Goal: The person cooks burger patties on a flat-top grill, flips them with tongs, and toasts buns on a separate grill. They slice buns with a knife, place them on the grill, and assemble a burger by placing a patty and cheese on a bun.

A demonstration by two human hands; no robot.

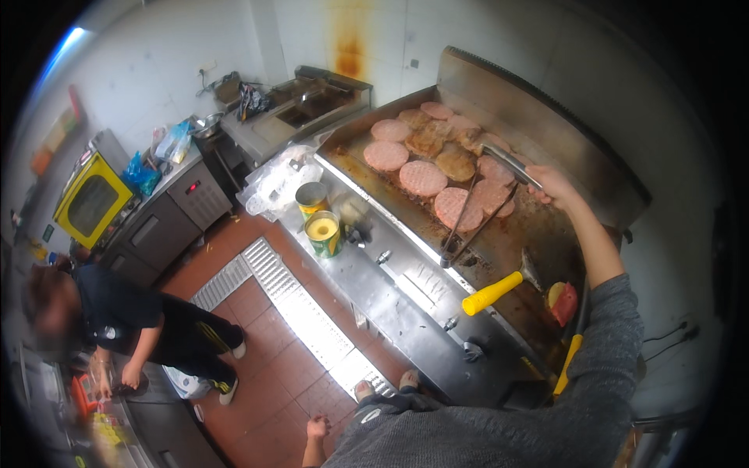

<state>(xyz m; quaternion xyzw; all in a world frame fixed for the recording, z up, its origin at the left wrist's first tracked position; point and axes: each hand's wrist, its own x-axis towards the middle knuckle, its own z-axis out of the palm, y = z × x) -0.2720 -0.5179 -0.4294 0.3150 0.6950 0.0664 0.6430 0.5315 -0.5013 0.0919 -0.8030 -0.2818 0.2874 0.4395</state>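
Note:
My right hand (550, 184) is closed on the handle of a metal utensil (508, 161), whose far end reaches browned meat on the flat-top griddle (409, 205). Around it lie several pink round patties (422, 178) and a few browned ones (455, 162). A pair of metal tongs (462, 234) rests across the griddle's front edge, with patties under its arms. Nearer me, a scraper with a yellow handle (492, 292) lies over that edge. My left hand (318, 427) hangs low over the floor, away from the griddle, fingers curled; whether they are fully closed is unclear.
An open can of pineapple rings (323, 231) and another can (311, 198) stand on the steel front ledge. Red and pale food (563, 301) lies at the griddle's right, near a yellow-handled tool (567, 365). A co-worker (129, 322) stands at the left counter. A metal floor drain (316, 322) crosses the tiles.

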